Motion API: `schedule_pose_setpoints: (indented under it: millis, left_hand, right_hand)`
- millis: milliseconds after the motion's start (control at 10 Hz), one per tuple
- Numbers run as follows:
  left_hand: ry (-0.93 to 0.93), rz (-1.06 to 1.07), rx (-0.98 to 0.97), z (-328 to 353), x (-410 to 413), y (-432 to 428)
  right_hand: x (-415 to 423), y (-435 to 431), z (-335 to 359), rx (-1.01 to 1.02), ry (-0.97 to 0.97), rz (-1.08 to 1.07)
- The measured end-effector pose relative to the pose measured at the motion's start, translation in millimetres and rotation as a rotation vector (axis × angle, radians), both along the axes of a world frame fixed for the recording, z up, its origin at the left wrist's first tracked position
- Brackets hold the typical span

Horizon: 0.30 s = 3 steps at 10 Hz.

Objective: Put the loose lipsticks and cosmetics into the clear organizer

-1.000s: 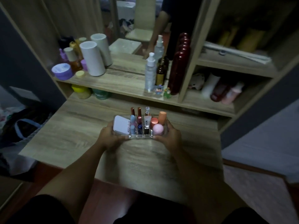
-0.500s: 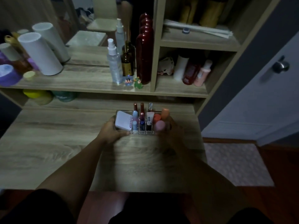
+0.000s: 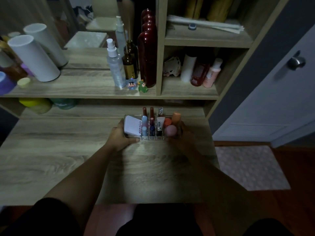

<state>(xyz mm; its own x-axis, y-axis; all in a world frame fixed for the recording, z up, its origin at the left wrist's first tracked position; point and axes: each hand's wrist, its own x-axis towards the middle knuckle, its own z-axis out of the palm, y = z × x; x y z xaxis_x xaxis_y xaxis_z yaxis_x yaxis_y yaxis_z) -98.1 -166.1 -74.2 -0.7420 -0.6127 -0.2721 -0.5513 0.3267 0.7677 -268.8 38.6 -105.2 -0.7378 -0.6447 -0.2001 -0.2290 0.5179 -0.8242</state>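
A person's left hand [image 3: 119,138] and right hand [image 3: 183,139] clasp the two ends of the clear organizer [image 3: 152,137], fingers curled shut against its side walls, as it rests toward the far right of the wooden tabletop [image 3: 51,150] just below the shelf [image 3: 81,90]. A white compact [image 3: 132,126] fills the left compartment; lipsticks [image 3: 151,120] and small tubes stand upright in the middle slots, and a pink rounded item [image 3: 171,131] and orange-capped pieces sit at the right. Compared with a second ago, the organizer sits farther right on the tabletop, nearer its right edge, with both hands in the same hold. No loose cosmetics show on the tabletop, which suggests the sorting is done and only final placement remains.
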Motion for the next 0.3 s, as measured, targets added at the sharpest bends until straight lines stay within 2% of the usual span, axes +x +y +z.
schedule_pose_setpoints:
  millis: [100,300]
  left_hand:
    - [-0.039,-0.014,-0.029,7,1,2]
    - [-0.099,-0.026,-0.136,38,4,8]
  right_hand:
    - [4,2,7,0.106,0.071,-0.042]
    - [16,12,64,0.103,0.022,0.225]
